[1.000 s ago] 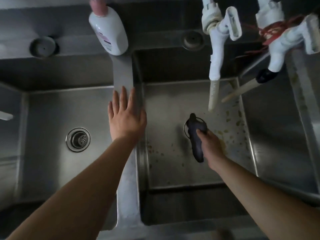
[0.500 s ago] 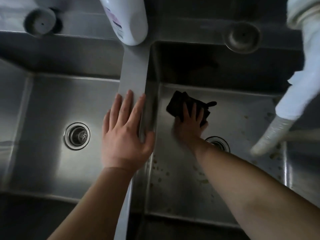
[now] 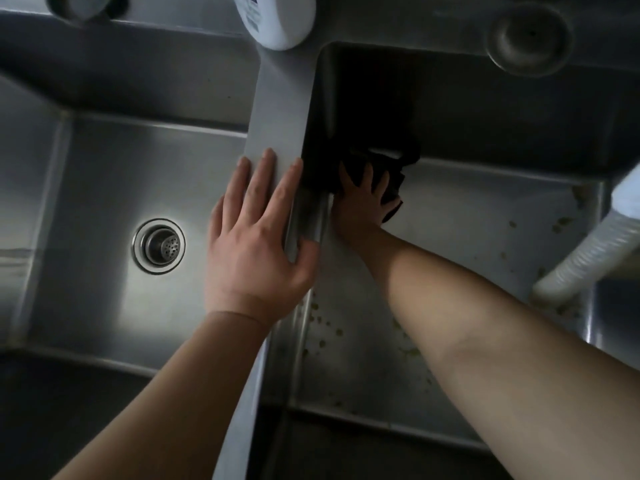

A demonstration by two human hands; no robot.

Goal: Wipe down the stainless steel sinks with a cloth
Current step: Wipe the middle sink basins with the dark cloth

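Two stainless steel sinks lie side by side, split by a flat steel divider [image 3: 280, 109]. My left hand [image 3: 256, 244] rests flat on that divider, fingers straight, thumb over its right edge. My right hand [image 3: 360, 202] presses a dark cloth [image 3: 391, 168] with spread fingers against the floor of the right sink [image 3: 485, 216], in its far left corner where the walls meet. The right sink's floor carries several small greenish-brown specks. The left sink [image 3: 104, 209] has a round drain strainer [image 3: 159, 245].
A white bottle [image 3: 277, 19] stands on the back ledge above the divider. A white ribbed hose [image 3: 588, 251] hangs over the right sink's right side. Round steel caps [image 3: 530, 38] sit on the back ledge.
My right hand has pushed the cloth from the drain area toward the far left corner of the right sink. The view has moved in closer. My left hand stays on the divider.
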